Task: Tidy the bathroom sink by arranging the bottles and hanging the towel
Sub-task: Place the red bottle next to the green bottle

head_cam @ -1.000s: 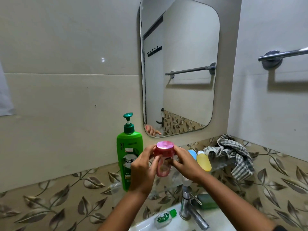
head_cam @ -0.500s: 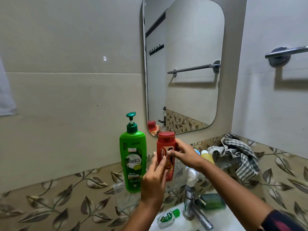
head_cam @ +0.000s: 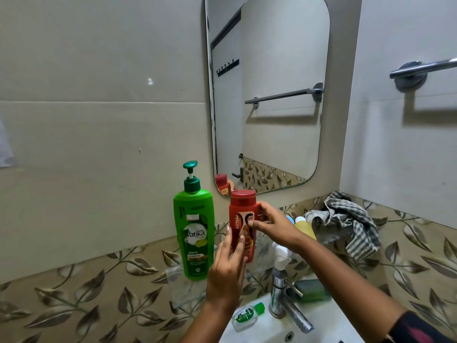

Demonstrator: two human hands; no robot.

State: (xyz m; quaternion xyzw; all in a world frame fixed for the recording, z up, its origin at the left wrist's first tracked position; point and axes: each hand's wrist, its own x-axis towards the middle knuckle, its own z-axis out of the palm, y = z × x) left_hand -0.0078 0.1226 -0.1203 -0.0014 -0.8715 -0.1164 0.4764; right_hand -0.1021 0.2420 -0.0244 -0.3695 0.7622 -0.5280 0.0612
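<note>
A red bottle (head_cam: 241, 214) stands upright on the glass shelf (head_cam: 184, 292), just right of a tall green pump bottle (head_cam: 194, 233). My right hand (head_cam: 270, 225) grips the red bottle by its upper right side. My left hand (head_cam: 228, 266) is open, its fingers resting flat against the bottle's lower front. A yellow bottle (head_cam: 305, 227) and a blue-capped one (head_cam: 289, 219) lie behind my right hand. A checked towel (head_cam: 346, 222) sits crumpled in the corner on the shelf. A small clear bottle with a green cap (head_cam: 247, 316) lies on the sink rim.
A steel towel bar (head_cam: 420, 68) is fixed on the right wall. The mirror (head_cam: 269, 95) hangs above the shelf. The tap (head_cam: 284, 303) stands over the white sink (head_cam: 321, 325), with a green soap bar (head_cam: 312, 290) behind it.
The red bottle went from being held tilted in both hands to standing upright on the shelf beside the green bottle. My left hand has opened against its front.
</note>
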